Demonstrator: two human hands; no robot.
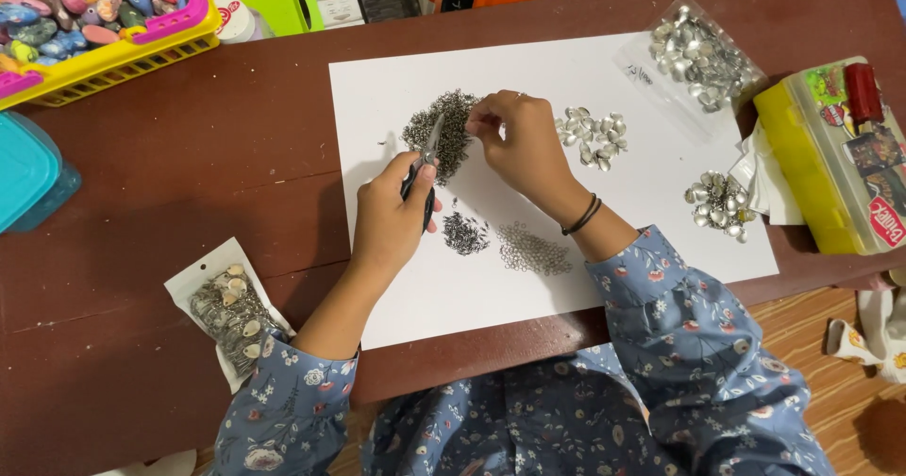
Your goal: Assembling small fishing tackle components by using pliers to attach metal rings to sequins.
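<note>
In the head view, a person in a blue flowered blouse sits at a dark brown table [170, 174], and a white sheet of paper [396, 89] lies on it in front of them. The left hand [387, 217] is closed around the dark handles of small pliers [427, 160], and the metal tip points up into a dark heap of tiny metal pieces [451, 117] near the top of the sheet. The right hand [519, 141] has its fingertips pressed together at the right edge of the same heap. It seems to pinch one small piece, but the piece is too small to see.

Below the hands, two smaller heaps lie on the paper: dark little pieces [465, 233] and thin metal rings [533, 250]. To the right are two groups of silver shell-shaped pieces [590, 136] and, further away, a clear bag [698, 56] with more of them.

As for progress, I judge that the work is at an early or middle point. The heaps are sorted, but no joined piece is visible on the paper, and the big heap is full.

A packet of finished-looking pins [226, 311] lies at the left.
</note>
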